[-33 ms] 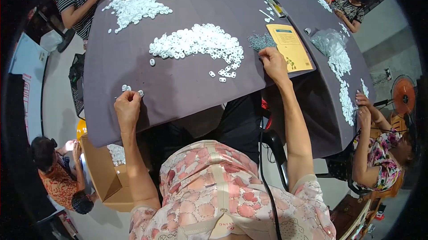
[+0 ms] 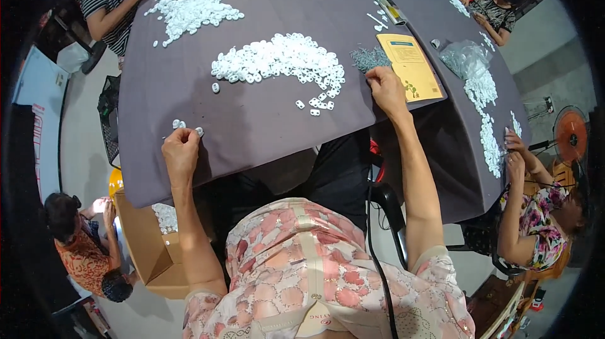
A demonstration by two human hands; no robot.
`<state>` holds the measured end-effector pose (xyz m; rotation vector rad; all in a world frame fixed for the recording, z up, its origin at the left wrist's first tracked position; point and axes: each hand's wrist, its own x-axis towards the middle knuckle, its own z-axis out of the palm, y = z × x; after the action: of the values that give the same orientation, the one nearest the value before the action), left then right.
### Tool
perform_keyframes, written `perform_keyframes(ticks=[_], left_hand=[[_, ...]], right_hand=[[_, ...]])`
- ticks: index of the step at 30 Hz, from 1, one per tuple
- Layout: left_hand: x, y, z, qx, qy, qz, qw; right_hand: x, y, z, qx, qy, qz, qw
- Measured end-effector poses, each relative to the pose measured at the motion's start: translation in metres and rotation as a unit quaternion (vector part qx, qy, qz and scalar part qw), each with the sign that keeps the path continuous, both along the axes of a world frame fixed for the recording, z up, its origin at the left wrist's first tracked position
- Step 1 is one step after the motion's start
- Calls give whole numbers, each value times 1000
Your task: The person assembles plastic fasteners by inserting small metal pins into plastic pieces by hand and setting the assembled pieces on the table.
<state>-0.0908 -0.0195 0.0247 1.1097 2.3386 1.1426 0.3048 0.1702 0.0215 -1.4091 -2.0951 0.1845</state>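
My left hand [image 2: 181,156] is closed in a pinch near the table's left front edge, with a small white two-holed plastic piece [image 2: 200,131] at its fingertips. More white pieces [image 2: 178,124] lie just beyond those fingers. My right hand [image 2: 387,92] rests with bent, pinched fingers at the near edge of a heap of small grey screws or nails [image 2: 369,58]; anything between them is hidden. Between the hands and farther off spreads a large pile of the same white pieces [image 2: 277,58]. Several stray ones [image 2: 315,104] sit at its right end.
A yellow booklet [image 2: 413,65] lies right of the grey heap on the dark cloth-covered table [image 2: 265,131]. Beyond it are another white pile [image 2: 195,14] and a plastic bag [image 2: 466,58]. Other people work around the table. An open cardboard box [image 2: 142,238] stands at lower left.
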Motion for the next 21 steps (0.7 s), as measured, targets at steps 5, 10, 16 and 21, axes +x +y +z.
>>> perform_keyframes(ticks=[5, 10, 16, 21], left_hand=[[1, 2, -1, 7, -1, -8, 1000], [-2, 1, -1, 20, 0, -7, 1000], [-4, 0, -5, 43, 79, -9, 996], [0, 0, -4, 58, 61, -3, 996]], right_hand=[[-6, 4, 0, 16, -60, -34, 997], [-10, 6, 5, -31, -47, -21, 998], [-15, 5, 6, -35, -59, -38, 997], [-15, 6, 0, -19, -99, -85, 991]])
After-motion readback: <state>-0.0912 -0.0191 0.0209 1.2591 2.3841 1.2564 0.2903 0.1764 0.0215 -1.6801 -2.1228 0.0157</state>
